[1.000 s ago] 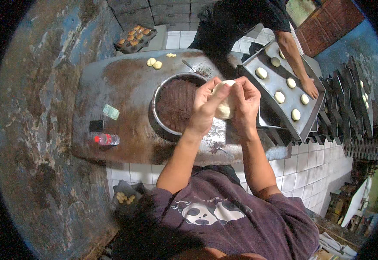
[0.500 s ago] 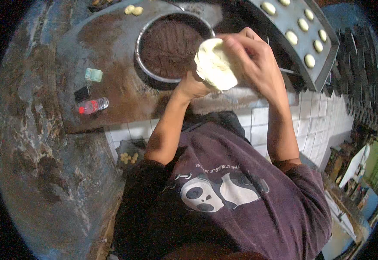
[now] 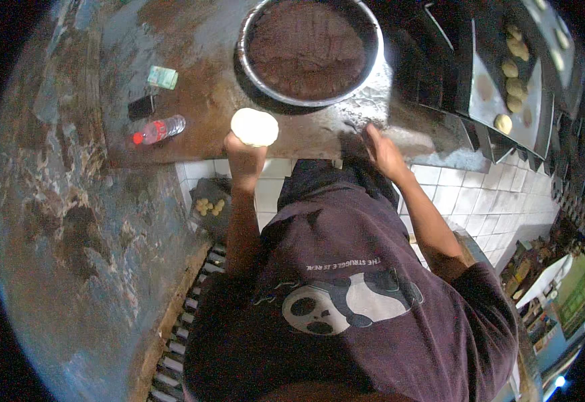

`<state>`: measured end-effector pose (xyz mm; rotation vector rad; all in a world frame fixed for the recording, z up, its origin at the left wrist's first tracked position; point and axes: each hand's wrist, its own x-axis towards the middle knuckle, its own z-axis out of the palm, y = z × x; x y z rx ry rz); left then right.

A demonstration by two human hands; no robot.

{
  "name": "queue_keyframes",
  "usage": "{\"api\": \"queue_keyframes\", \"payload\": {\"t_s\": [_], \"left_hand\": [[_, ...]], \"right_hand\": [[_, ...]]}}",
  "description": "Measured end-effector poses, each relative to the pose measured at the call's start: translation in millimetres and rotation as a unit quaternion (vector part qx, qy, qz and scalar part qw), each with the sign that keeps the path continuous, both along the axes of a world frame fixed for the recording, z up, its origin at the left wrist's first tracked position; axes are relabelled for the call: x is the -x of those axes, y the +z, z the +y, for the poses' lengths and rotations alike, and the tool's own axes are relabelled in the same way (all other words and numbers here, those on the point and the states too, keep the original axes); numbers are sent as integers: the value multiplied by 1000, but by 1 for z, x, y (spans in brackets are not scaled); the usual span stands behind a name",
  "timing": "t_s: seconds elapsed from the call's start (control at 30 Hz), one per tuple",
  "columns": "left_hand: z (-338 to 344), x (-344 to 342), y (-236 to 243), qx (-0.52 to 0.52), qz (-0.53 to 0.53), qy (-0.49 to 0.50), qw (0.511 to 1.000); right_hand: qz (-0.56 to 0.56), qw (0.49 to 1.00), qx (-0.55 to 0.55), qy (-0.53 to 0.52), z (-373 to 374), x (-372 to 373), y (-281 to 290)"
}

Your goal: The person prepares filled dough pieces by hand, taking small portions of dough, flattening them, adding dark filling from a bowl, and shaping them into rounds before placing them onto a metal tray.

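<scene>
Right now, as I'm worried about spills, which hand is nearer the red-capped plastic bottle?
Left. The left hand, holding dough, is just right of the red-capped plastic bottle; the right hand is much farther right, near the edge of the table.

We see pale cream dough (image 3: 255, 127) | dark brown mixture (image 3: 309, 50) | silver bowl (image 3: 319, 103) | red-capped clear bottle (image 3: 165, 129) | purple shirt (image 3: 433, 328) with black-and-white panda print (image 3: 319, 310)

wall (image 3: 58, 208): left, blue and brown, patchy | floor (image 3: 493, 191): white tiles, dark joints | table (image 3: 205, 80): brown-stained top, left end by wall | light (image 3: 560, 381): small bright spot, lower right
</scene>
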<state>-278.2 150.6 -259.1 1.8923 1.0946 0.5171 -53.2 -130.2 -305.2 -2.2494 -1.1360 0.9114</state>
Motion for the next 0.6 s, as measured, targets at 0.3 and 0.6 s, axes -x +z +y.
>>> {"api": "queue_keyframes", "payload": {"t_s": [0.3, 0.6], "left_hand": [[10, 40, -9, 144, -65, 105, 982], [-2, 41, 1, 235, -86, 178, 952]], "right_hand": [[-118, 979, -139, 88, 198, -36, -4], [-219, 954, -141, 149, 249, -30, -38]]}}
